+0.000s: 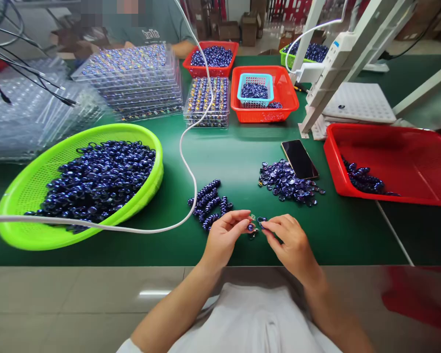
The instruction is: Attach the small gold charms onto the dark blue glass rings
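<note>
My left hand (pixel 226 235) and my right hand (pixel 288 242) meet over the green mat near the table's front edge. Each pinches a small dark blue glossy bead-like piece (pixel 250 227) between thumb and fingers, the pieces almost touching. Just beyond my left hand lie short stacked rows of the same blue pieces (pixel 209 201). A loose pile of flat blue pieces (pixel 288 182) lies beyond my right hand.
A lime green basket (pixel 33 191) full of blue pieces sits at left, with a white cable (pixel 189 166) draped across it. A black phone (pixel 300 159) lies beside the pile. A red tray (pixel 407 147) stands at right. Clear blister trays (pixel 135 78), red baskets and another person are at the back.
</note>
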### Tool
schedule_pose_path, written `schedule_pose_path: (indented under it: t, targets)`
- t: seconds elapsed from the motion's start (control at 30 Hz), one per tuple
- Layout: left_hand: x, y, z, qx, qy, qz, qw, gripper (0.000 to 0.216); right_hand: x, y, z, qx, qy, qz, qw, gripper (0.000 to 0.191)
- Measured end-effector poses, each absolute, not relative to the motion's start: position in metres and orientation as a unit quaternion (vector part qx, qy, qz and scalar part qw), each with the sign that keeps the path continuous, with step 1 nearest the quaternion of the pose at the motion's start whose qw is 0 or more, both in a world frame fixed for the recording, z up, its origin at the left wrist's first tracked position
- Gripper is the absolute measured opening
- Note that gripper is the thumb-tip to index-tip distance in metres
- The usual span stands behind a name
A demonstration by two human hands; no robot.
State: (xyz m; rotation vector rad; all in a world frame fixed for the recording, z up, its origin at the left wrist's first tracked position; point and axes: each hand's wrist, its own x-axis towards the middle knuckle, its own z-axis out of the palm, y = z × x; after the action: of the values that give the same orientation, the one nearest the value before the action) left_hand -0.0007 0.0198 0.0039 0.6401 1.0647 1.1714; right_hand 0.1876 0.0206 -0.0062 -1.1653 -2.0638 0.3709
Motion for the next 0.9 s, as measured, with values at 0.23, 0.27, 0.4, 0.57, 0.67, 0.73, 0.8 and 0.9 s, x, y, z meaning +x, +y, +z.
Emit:
schedule_pose_path:
  t: [0.23, 0.27, 0.4, 0.57, 0.67, 0.73, 0.8, 0.9]
  targets:
    - [-0.001, 0.017, -0.001, 0.28, 0.444, 0.541, 0.658, 0.022, 0.161, 0.032, -0.006, -0.44, -0.83, 0.111, 0.324, 0.014]
    - [-0.002, 0.016, -0.002, 0.276, 0.443, 0.545, 0.656, 0.023, 0.159, 0.033, -0.006, -0.435, -0.831, 0.118, 0.327, 0.015]
    - [-0.005, 0.015, 0.002, 0.285, 0.46, 0.568, 0.621, 0.025, 0.158, 0.03, -0.002, -0.432, -0.783, 0.189, 0.405, 0.022]
    - [0.003, 0.012, 0.008, 0.327, 0.503, 0.583, 0.548, 0.023, 0.158, 0.018, 0.008, -0.451, -0.718, 0.292, 0.443, 0.029]
    - [0.012, 0.008, 0.009, 0.342, 0.493, 0.582, 0.55, 0.02, 0.154, 0.014, 0.009, -0.46, -0.705, 0.292, 0.454, 0.022]
    - [0.015, 0.005, 0.009, 0.364, 0.477, 0.577, 0.554, 0.017, 0.154, 0.013, 0.009, -0.474, -0.694, 0.286, 0.46, 0.015]
    - [0.016, 0.003, 0.009, 0.391, 0.46, 0.563, 0.564, 0.015, 0.158, 0.012, 0.01, -0.483, -0.689, 0.291, 0.455, 0.013]
    - [0.011, 0.0, 0.01, 0.429, 0.441, 0.527, 0.586, 0.022, 0.168, 0.012, 0.016, -0.475, -0.697, 0.329, 0.426, 0.011]
